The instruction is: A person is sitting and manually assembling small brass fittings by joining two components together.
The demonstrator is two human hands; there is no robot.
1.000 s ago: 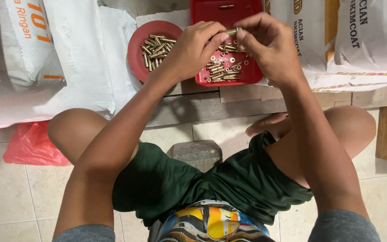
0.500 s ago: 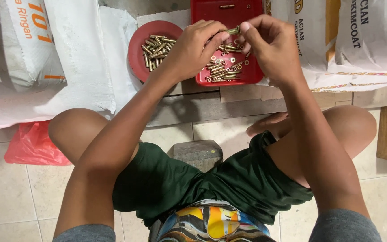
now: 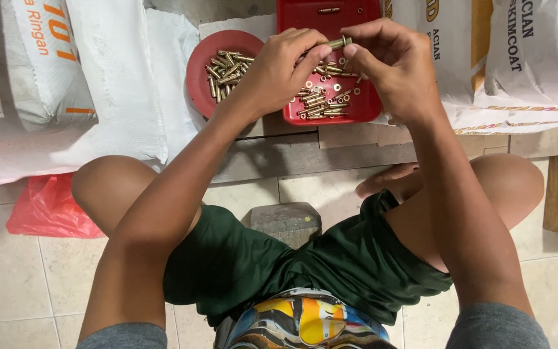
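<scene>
Brass-coloured, the small bolt (image 3: 337, 43) sits pinched between both hands above the red rectangular tray (image 3: 369, 106); the left hand (image 3: 278, 70) closes its grip on one end while the right hand (image 3: 392, 64) closes fingertips on the other, seemingly so each can turn against the other; loose bolts and washers (image 3: 324, 103) lie in the tray directly below, within easy reach; a red round dish (image 3: 196, 76) just beside it holds a separate pile, probably kept apart for sorting.

Floor (image 3: 8, 284): pale tiles, below the hands. White sacks (image 3: 66, 84) lie left and right of the hands. Wooden planks (image 3: 330, 152) lie just beneath them.
</scene>
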